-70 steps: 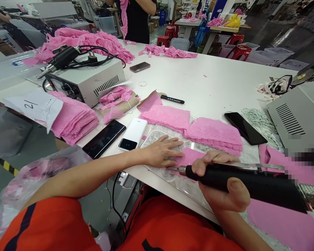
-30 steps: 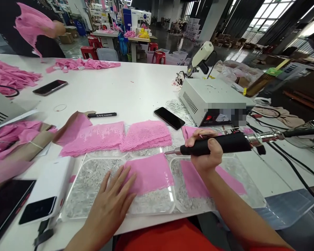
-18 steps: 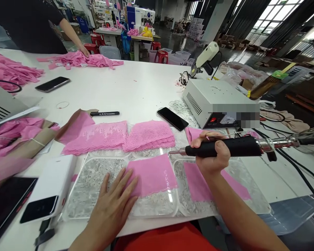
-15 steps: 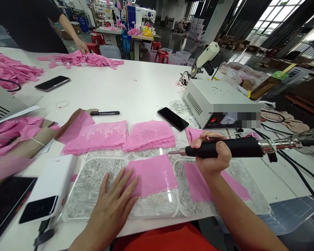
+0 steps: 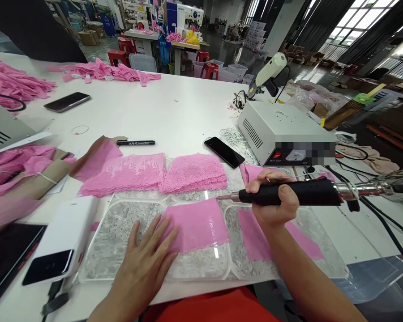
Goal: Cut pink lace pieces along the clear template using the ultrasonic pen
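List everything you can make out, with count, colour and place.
Handheld tool: one, black, right
Flat cloth: at least two, pink, centre, right
Panel: one, greyish, front
Lace stacks: two, pink, centre
Fabric heaps: several, pink, left
Table: one, white, throughout
Phones: three, dark, left, centre
Power bank: one, white, left
Pen: one, black, centre
Boxes: two, grey, left, right
Stools: several, red, background
Left hand: one, bare, on cloth
Right hand: one, bare, gripping tool
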Available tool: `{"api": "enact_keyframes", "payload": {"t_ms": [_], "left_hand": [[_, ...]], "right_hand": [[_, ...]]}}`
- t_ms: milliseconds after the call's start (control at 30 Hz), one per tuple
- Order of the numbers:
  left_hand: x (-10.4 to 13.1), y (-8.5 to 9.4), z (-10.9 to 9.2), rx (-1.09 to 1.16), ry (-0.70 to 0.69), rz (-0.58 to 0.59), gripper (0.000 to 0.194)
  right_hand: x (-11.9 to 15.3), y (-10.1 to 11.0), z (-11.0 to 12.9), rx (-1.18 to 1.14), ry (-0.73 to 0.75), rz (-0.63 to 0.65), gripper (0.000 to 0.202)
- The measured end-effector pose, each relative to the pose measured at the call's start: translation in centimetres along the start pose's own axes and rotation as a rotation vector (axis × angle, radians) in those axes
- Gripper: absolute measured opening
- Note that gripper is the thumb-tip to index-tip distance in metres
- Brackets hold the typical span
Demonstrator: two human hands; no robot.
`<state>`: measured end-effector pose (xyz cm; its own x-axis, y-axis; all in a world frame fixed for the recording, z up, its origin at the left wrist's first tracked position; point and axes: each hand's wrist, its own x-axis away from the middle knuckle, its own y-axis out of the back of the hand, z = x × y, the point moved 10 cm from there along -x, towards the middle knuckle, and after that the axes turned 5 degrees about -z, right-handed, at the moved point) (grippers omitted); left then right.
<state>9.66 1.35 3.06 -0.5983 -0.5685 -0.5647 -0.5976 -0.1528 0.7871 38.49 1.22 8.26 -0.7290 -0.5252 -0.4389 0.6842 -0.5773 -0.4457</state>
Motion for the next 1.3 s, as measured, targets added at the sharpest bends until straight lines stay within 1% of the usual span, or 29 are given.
{"api": "enact_keyframes", "payload": {"t_ms": [100, 233, 333, 500, 567, 667, 767, 800, 867, 1000, 1100, 1200, 1300], "left_hand": [[0.0, 0.0, 0.1, 0.016, 0.017, -0.002, 0.037], [-0.1, 0.2, -0.1, -0.028, -0.012, -0.009, 0.034], [0.0, 0.1, -0.2, -0.055, -0.031, 0.011, 0.034], [0.3, -0.1, 0.1, -0.051, 0.017, 0.028, 0.032], [0.5, -0.2, 0.0, -0.076, 0.014, 0.044, 0.031], [0.7, -0.4, -0.3, -0.116, -0.013, 0.062, 0.031], [0.9, -0.2, -0.5, -0.117, -0.024, 0.050, 0.032], [0.9, 0.0, -0.6, -0.116, -0.022, 0.046, 0.032], [1.2, 0.4, -0.7, -0.112, -0.015, 0.037, 0.031], [1.8, 1.2, -0.8, -0.103, 0.010, 0.009, 0.030], [2.3, 1.7, -0.8, -0.099, 0.037, -0.027, 0.031], [2.7, 2.0, -0.6, -0.092, 0.069, -0.070, 0.032], [3.0, 2.1, -0.5, -0.086, 0.084, -0.084, 0.033]], "right_hand": [[0.0, -0.1, 0.0, 0.015, 0.004, -0.009, 0.018], [0.1, -0.2, -0.1, 0.015, -0.007, -0.010, 0.018], [0.2, -0.2, -0.3, 0.012, -0.029, -0.011, 0.016], [0.5, 0.2, -0.5, 0.022, -0.059, -0.035, 0.012], [0.5, 0.2, -0.3, 0.041, -0.058, -0.040, 0.011], [0.4, 0.1, -0.4, 0.064, -0.104, -0.048, 0.011], [0.4, -0.4, -0.4, 0.042, -0.136, -0.070, 0.012], [0.6, -0.8, -0.2, 0.020, -0.128, -0.074, 0.012], [1.1, -2.4, -0.2, -0.021, -0.122, -0.043, 0.013], [3.4, -7.1, -1.6, -0.082, -0.209, 0.117, 0.015], [5.1, -9.8, -2.3, -0.108, -0.213, 0.177, 0.015], [6.2, -11.4, -2.9, -0.100, -0.214, 0.222, 0.016], [6.6, -11.9, -3.4, -0.101, -0.224, 0.234, 0.015]]}}
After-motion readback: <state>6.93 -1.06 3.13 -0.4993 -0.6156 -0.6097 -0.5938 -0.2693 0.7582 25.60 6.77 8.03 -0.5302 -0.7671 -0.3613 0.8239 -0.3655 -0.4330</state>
